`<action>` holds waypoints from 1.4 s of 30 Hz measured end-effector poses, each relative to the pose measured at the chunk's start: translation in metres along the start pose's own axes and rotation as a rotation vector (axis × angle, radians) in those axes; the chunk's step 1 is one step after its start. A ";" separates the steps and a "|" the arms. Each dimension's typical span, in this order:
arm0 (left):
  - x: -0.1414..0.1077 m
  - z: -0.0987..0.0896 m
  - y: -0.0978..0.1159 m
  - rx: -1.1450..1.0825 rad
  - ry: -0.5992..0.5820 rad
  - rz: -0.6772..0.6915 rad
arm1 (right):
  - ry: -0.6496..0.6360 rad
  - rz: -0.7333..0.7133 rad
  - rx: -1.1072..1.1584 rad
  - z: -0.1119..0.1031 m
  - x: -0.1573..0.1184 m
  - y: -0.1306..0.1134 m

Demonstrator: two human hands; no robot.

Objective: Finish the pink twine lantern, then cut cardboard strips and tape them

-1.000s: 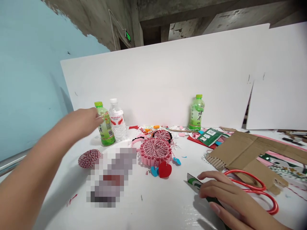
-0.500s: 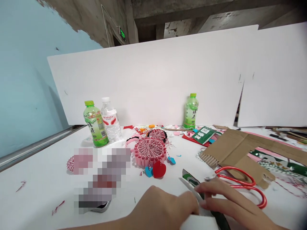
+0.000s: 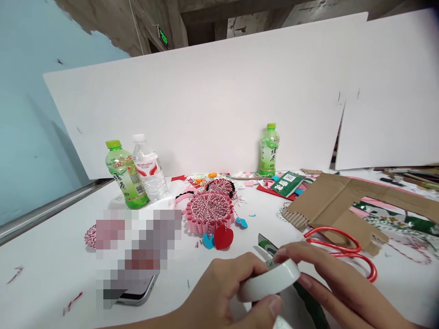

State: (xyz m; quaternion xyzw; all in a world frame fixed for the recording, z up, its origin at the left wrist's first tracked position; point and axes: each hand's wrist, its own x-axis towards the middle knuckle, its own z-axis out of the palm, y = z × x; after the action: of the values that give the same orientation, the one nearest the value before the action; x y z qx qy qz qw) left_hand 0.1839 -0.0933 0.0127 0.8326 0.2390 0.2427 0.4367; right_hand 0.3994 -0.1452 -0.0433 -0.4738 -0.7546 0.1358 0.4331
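Note:
A roll of white tape [image 3: 267,284] is held up in my left hand [image 3: 224,292], with the thumb below it and the fingers on its far side. The fingertips of my right hand [image 3: 336,278] close on the roll's right end, one above and one beside it. Below the hands lies a green-and-white paper strip [image 3: 311,299], partly covered by them. Red-handled scissors [image 3: 365,258] rest just beyond my right hand, their blades mostly hidden.
A pink round craft piece [image 3: 210,210] with a red paper heart [image 3: 223,237] lies mid-table. Bottles stand behind: a green tea bottle [image 3: 268,153], another green tea bottle [image 3: 125,180] and a water bottle [image 3: 151,173]. Cardboard [image 3: 325,201] covers the right side. A phone [image 3: 140,292] lies at left.
The tape roll has come up into clear view, tilted in my left hand. My right fingers have moved from the paper strip to the roll. The camera view has shifted slightly.

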 end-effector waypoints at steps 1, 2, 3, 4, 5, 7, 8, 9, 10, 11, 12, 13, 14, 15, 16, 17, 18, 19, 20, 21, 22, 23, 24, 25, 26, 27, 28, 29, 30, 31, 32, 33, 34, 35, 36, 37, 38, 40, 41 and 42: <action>0.000 0.000 0.000 0.001 0.006 0.018 | 0.003 0.027 0.008 0.000 0.000 0.001; 0.001 0.000 0.000 -0.007 0.015 0.034 | 0.018 0.063 0.017 0.000 0.001 0.001; 0.001 0.000 0.000 -0.022 0.024 0.048 | 0.037 0.098 0.036 0.000 0.003 0.001; 0.001 0.000 -0.001 -0.042 0.035 0.053 | 0.050 0.135 0.066 0.000 0.004 0.000; 0.002 0.001 -0.002 -0.061 0.045 0.057 | 0.054 0.162 0.106 0.000 0.006 0.000; 0.001 0.003 -0.004 -0.083 0.062 0.069 | 0.051 0.199 0.184 0.001 0.010 -0.001; 0.001 0.003 -0.006 -0.083 0.064 0.075 | 0.042 0.209 0.212 0.001 0.012 -0.001; 0.000 0.004 -0.007 -0.077 0.065 0.085 | 0.040 0.215 0.230 0.001 0.013 -0.001; 0.000 0.004 -0.008 -0.076 0.062 0.098 | 0.047 0.219 0.237 0.001 0.014 -0.001; 0.000 0.004 -0.009 -0.079 0.055 0.113 | 0.056 0.218 0.237 0.001 0.014 -0.001; 0.000 0.004 -0.010 -0.087 0.049 0.124 | 0.061 0.217 0.233 0.001 0.014 -0.001; 0.000 0.004 -0.010 -0.099 0.048 0.135 | 0.065 0.214 0.225 0.001 0.014 0.000; 0.000 0.003 -0.010 -0.112 0.056 0.146 | 0.065 0.213 0.214 0.001 0.014 0.000; 0.000 0.003 -0.009 -0.120 0.075 0.154 | 0.062 0.208 0.199 0.001 0.014 0.001; 0.000 0.002 -0.008 -0.123 0.098 0.159 | 0.059 0.200 0.181 0.001 0.013 0.001; 0.000 0.002 -0.007 -0.119 0.126 0.160 | 0.059 0.192 0.161 0.001 0.012 0.002; 0.000 0.001 -0.005 -0.111 0.155 0.148 | 0.063 0.183 0.142 0.001 0.012 0.002; 0.000 0.001 -0.004 -0.102 0.180 0.127 | 0.070 0.176 0.122 0.001 0.011 0.003; -0.001 0.000 -0.002 -0.097 0.202 0.096 | 0.074 0.167 0.102 0.001 0.010 0.003; -0.001 0.000 -0.001 -0.096 0.221 0.061 | 0.073 0.157 0.083 0.000 0.009 0.003; -0.001 0.000 0.000 -0.099 0.237 0.029 | 0.070 0.141 0.067 0.000 0.008 0.003; -0.001 0.000 0.001 -0.107 0.252 -0.005 | 0.063 0.120 0.056 0.000 0.008 0.003; -0.001 0.000 0.002 -0.119 0.262 -0.033 | 0.057 0.101 0.050 0.000 0.007 0.003; -0.001 -0.001 0.002 -0.127 0.272 -0.057 | 0.053 0.086 0.048 0.000 0.007 0.003; -0.001 -0.001 0.002 -0.132 0.283 -0.079 | 0.049 0.078 0.049 0.000 0.006 0.003; -0.001 -0.001 0.002 -0.133 0.296 -0.098 | 0.047 0.072 0.049 0.000 0.006 0.003; 0.000 -0.002 0.002 -0.134 0.308 -0.116 | 0.044 0.068 0.048 0.000 0.006 0.002; 0.000 -0.002 0.002 -0.135 0.318 -0.132 | 0.040 0.067 0.045 0.000 0.005 0.002; 0.001 -0.003 0.002 -0.140 0.325 -0.140 | 0.034 0.067 0.040 -0.001 0.005 0.002; 0.001 -0.003 0.003 -0.148 0.330 -0.154 | 0.027 0.069 0.035 -0.001 0.006 0.002; 0.002 -0.003 0.004 -0.160 0.337 -0.164 | 0.020 0.069 0.034 -0.001 0.006 0.002; 0.003 -0.003 0.005 -0.172 0.345 -0.173 | 0.007 0.064 0.041 -0.001 0.006 0.001; 0.003 -0.003 0.006 -0.182 0.358 -0.176 | -0.012 0.058 0.051 -0.002 0.006 0.001; 0.004 -0.003 0.006 -0.190 0.369 -0.173 | -0.030 0.051 0.067 -0.002 0.007 0.001; 0.005 -0.003 0.007 -0.190 0.380 -0.166 | -0.045 0.047 0.085 -0.002 0.007 0.001; 0.005 -0.003 0.007 -0.180 0.387 -0.155 | -0.049 0.049 0.102 -0.002 0.007 0.001; 0.006 -0.003 0.006 -0.166 0.398 -0.144 | -0.038 0.061 0.114 -0.002 0.007 0.001; 0.006 -0.004 0.004 -0.134 0.416 -0.152 | 0.033 0.125 0.138 -0.001 0.008 0.002; 0.007 -0.004 0.002 -0.120 0.417 -0.167 | 0.086 0.174 0.160 0.000 0.009 0.002; 0.008 -0.005 0.000 -0.105 0.417 -0.178 | 0.141 0.228 0.188 0.001 0.011 0.003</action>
State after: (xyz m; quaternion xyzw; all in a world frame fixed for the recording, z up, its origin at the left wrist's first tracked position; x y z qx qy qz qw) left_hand 0.1869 -0.0860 0.0167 0.7162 0.3835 0.3822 0.4403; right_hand 0.3986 -0.1339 -0.0402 -0.5223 -0.6474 0.2205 0.5094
